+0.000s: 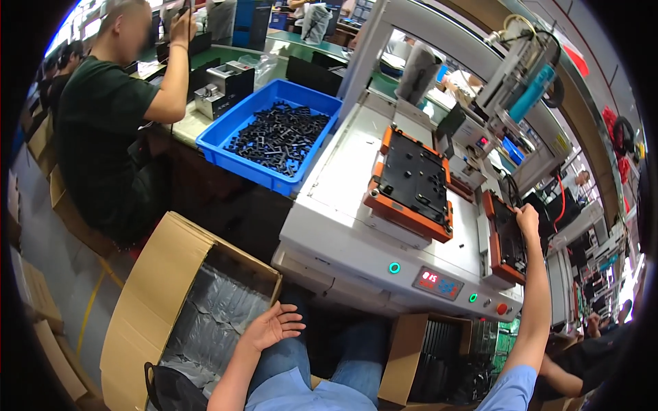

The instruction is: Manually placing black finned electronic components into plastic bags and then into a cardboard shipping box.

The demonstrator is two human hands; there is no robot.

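My left hand [273,326] hangs open and empty, palm up, above my lap beside the rim of a cardboard box [154,281] lined with grey plastic. My right hand [528,219] reaches up to the right-hand orange-framed black fixture [505,240] on the white machine [343,205] and touches its upper edge with curled fingers. A second orange-framed black fixture [412,181] lies in the middle of the machine deck, untouched.
A blue bin [226,137] of small black parts stands left of the machine. A person in a dark shirt [103,130] sits at the left. Green buttons, a red display and an orange button line the machine front. Another box of black parts [428,356] sits below.
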